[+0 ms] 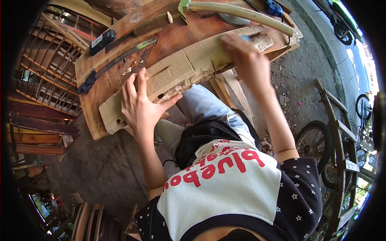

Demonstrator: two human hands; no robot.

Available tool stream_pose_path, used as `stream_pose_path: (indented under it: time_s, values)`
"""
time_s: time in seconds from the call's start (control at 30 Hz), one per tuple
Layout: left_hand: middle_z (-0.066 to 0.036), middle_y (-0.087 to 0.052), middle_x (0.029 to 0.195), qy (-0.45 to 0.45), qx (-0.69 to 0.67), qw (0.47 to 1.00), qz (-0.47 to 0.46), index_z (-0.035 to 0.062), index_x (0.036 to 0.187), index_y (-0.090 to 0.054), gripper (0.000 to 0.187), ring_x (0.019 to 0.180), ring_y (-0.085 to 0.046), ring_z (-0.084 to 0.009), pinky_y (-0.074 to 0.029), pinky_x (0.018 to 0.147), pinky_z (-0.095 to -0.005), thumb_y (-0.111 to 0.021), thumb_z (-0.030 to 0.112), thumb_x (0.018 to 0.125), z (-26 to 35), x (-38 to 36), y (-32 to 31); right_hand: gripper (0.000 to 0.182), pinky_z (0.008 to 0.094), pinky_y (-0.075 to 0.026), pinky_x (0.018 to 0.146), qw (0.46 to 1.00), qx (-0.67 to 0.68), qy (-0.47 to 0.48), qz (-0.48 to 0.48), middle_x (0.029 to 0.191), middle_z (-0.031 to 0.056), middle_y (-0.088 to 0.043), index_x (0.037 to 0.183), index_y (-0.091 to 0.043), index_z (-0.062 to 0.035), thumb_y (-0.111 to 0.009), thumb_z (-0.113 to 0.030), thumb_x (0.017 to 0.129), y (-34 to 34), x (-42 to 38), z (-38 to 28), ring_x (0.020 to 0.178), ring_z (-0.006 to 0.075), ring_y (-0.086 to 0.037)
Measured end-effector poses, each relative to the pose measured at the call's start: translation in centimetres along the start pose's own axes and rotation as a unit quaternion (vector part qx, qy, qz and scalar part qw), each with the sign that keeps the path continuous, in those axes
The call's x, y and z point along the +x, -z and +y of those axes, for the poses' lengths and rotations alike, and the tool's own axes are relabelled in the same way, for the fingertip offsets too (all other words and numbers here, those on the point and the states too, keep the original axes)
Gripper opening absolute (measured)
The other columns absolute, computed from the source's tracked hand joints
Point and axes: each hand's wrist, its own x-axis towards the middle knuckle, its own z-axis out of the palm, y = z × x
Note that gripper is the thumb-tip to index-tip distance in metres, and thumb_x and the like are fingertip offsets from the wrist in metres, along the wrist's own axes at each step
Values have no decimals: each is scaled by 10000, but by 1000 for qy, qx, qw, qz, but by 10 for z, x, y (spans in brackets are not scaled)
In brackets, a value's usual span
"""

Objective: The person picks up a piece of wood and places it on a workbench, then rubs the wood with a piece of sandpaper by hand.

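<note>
A long, pale wooden board (171, 70) with a rough bark edge and a few dark holes lies across the table before me. My left hand (138, 102) rests on its left part, fingers spread and thumb stretched along the near edge. Over the board's right part is my right hand (251, 62), blurred by motion, with its fingers curled downward. A bit of blue shows at those fingertips, but what it belongs to is hidden.
Behind the board, the wooden table (90, 114) bears a long blade (124, 58), a black device (102, 42), a tool with a curved wooden handle (245, 15) and a blue tape measure (273, 8). A wooden ladder (345, 132) and bicycle wheel (314, 142) stand at right.
</note>
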Motion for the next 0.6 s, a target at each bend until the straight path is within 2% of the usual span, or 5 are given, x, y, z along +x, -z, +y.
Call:
stream_pose_path:
  time_s: [0.1, 0.3, 0.5, 0.57, 0.6]
  values:
    - [-93, -574, 1169, 4, 2, 1000, 2, 142, 1297, -556, 986, 1067, -584, -302, -530, 811, -429, -772, 735, 540, 0, 0, -1, 208, 270, -597, 830, 998, -65, -1, -19, 1183, 7, -692, 1085, -717, -130, -561, -147, 948, -6, 1, -2, 1078, 181, -672]
    - [-75, -563, 1150, 11, 5, 1000, -5, 135, 1290, -561, 992, 1042, -592, -287, -534, 792, -414, -757, 758, 543, -4, -3, -4, 269, 309, -544, 922, 971, 216, 92, -53, 1223, 56, -674, 1125, -692, -104, -579, -133, 882, -21, -3, -117, 1131, 181, -647]
    - [-72, -560, 1139, -5, 9, 1000, 10, 128, 1284, -561, 977, 1027, -593, -285, -537, 774, -405, -735, 768, 568, 0, 0, 1, 291, 300, -592, 787, 997, -57, -28, -40, 1218, 44, -674, 1122, -688, -129, -616, -117, 840, -11, 15, 10, 1056, 211, -678]
    - [-66, -556, 1175, 11, -5, 1000, 2, 148, 1301, -562, 968, 1056, -585, -292, -530, 777, -434, -785, 707, 543, 1, -1, 0, 325, 316, -590, 782, 988, 32, -63, -136, 1200, 86, -679, 1138, -678, -97, -632, -145, 821, -11, 23, -31, 1026, 223, -688]
    - [-61, -551, 1211, 23, -16, 1000, -9, 168, 1318, -563, 970, 1085, -577, -300, -524, 780, -463, -834, 645, 518, 1, -1, 0, 343, 319, -576, 828, 999, 17, 23, -37, 1209, 98, -674, 1156, -673, -87, -622, -153, 823, -29, 11, -55, 1059, 220, -674]
